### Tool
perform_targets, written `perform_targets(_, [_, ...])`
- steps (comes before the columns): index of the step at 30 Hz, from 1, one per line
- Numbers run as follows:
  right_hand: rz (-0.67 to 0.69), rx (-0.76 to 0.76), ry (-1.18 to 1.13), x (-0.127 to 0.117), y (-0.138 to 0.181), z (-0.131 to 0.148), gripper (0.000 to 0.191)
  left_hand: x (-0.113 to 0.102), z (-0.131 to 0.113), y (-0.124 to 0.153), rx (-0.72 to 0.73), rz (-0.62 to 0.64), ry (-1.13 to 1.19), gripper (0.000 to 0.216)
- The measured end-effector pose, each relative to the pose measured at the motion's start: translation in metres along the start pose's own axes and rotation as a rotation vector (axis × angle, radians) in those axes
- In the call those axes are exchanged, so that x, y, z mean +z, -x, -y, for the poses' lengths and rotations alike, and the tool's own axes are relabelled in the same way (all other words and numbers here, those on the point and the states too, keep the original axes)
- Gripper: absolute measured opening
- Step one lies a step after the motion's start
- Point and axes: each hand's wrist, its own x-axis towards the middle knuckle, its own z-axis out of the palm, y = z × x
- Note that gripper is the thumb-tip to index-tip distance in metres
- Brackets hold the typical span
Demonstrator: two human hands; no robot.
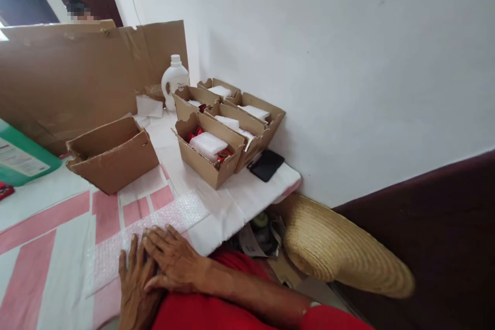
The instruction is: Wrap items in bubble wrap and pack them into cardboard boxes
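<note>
My left hand [133, 289] lies flat at the table's near edge, fingers stretched toward a sheet of bubble wrap [154, 227] and touching its near end. My right hand [174, 260] rests flat on top of the left, fingers spread, holding nothing. Beyond the wrap stand several small open cardboard boxes [207, 152] holding red items and white foam-wrapped pieces. An empty open cardboard box [112, 154] sits to their left.
A white plastic bottle [175, 80] stands behind the boxes, and a black flat object [266, 165] lies by the wall. A tall cardboard sheet [77, 72] screens the far side, a person's head showing above it. A green container [23, 157] is far left. A straw hat [340, 252] hangs below the table edge.
</note>
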Motion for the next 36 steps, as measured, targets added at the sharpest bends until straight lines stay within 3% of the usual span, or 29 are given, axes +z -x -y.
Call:
perform_targets(4, [0.093,0.266,0.067,-0.015,0.038,-0.049,0.086,-0.009,-0.01,-0.01,-0.116,0.059,-0.008,0.062])
perform_targets(8, [0.024,0.463,0.237,-0.036,0.073,-0.076,0.096,-0.015,-0.017,-0.017,-0.145,0.057,0.0,0.056])
perform_targets(10, [-0.044,0.37,0.288,-0.033,0.069,-0.068,0.085,-0.017,-0.02,-0.017,-0.149,0.072,-0.038,0.056])
perform_targets(14, [-0.153,-0.001,0.308,-0.007,0.04,-0.039,0.035,-0.018,-0.025,-0.016,-0.158,0.104,-0.136,0.06])
perform_targets(16, [-0.179,-0.09,0.319,0.004,0.026,-0.036,0.028,-0.016,-0.03,-0.017,-0.198,0.102,-0.152,0.063])
perform_targets(20, [-0.155,-0.162,0.342,0.005,0.011,-0.055,0.021,-0.013,-0.047,-0.022,-0.319,0.05,-0.158,0.064])
perform_targets(24, [-0.086,-0.172,0.303,-0.009,0.006,-0.069,0.019,-0.023,-0.051,-0.022,-0.339,0.109,-0.086,0.073])
perform_targets(27, [-0.077,-0.138,0.233,-0.015,0.001,-0.056,0.015,-0.039,-0.038,-0.015,-0.315,0.121,-0.006,0.072])
perform_targets(31, [-0.01,-0.179,0.118,-0.007,-0.012,-0.023,0.018,-0.061,-0.013,0.008,-0.319,0.041,0.011,0.059])
perform_targets(33, [0.046,-0.176,0.095,0.002,-0.017,-0.011,0.017,-0.071,-0.002,0.022,-0.411,0.014,-0.02,0.053])
perform_targets(36, [0.069,-0.142,0.083,0.017,-0.016,-0.006,0.019,-0.083,0.008,0.039,-0.709,-0.021,-0.049,0.052])
